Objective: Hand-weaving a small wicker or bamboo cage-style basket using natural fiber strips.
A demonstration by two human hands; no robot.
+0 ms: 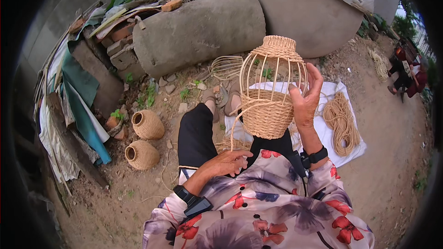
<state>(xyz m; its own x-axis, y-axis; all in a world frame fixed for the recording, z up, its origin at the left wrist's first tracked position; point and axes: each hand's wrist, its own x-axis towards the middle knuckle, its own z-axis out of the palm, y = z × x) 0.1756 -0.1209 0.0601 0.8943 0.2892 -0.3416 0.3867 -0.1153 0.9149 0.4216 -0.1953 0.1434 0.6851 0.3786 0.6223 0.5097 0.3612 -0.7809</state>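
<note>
A half-woven basket [266,119] is held up in front of me, tilted a little. Its lower part and narrow neck are closely woven, while bare ribs show between them. My right hand [305,96] grips its right side, thumb against the ribs and fingers curled round the edge. From the left of the woven band a straw cord [235,127] runs down to my left hand [229,162]. That hand is low near my lap, its fingers bent and closed about the cord's lower part; the exact grip is partly hidden.
Two finished round woven pots [147,124] lie on the dirt at left. A coil of cord [341,122] rests on a white cloth [355,150] at right. Beyond my feet lies a bare rib frame [226,67], near a large stone roller [198,34]. Another person [408,74] sits far right.
</note>
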